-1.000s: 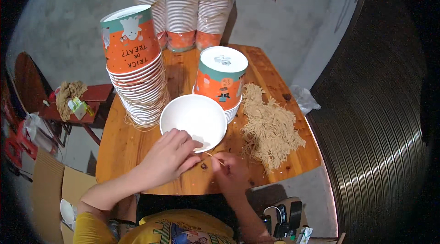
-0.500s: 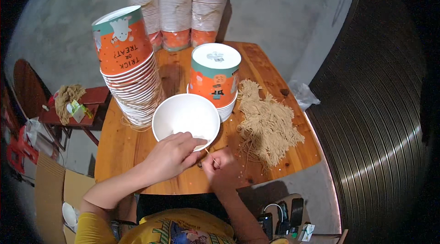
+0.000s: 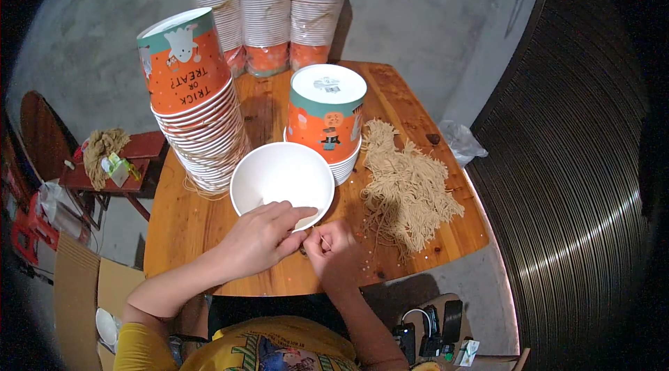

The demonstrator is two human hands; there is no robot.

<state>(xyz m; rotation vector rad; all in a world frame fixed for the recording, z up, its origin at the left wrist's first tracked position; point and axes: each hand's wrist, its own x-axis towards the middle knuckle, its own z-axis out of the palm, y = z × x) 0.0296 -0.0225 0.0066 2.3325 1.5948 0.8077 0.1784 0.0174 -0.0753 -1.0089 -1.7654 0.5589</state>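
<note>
A white-lined paper bucket stands at the middle of the wooden table, its mouth tipped toward me. My left hand grips its near rim, fingers inside and thumb outside. Just right of that rim, my right hand is closed in a pinch on a short tan cord; where the cord meets the bucket is hidden by my fingers. To the right lies a loose heap of tan cords. Behind the bucket is a short upside-down stack of orange and green buckets.
A tall leaning stack of upside-down buckets, with cords hanging from it, stands at the left. Plastic-wrapped bucket stacks line the table's far edge. A red bench is beyond the left side; a ribbed shutter is at the right.
My right hand has shifted slightly left and up, closer to the bucket's rim, and less of the cord shows. The left hand keeps its grip on the bucket.
</note>
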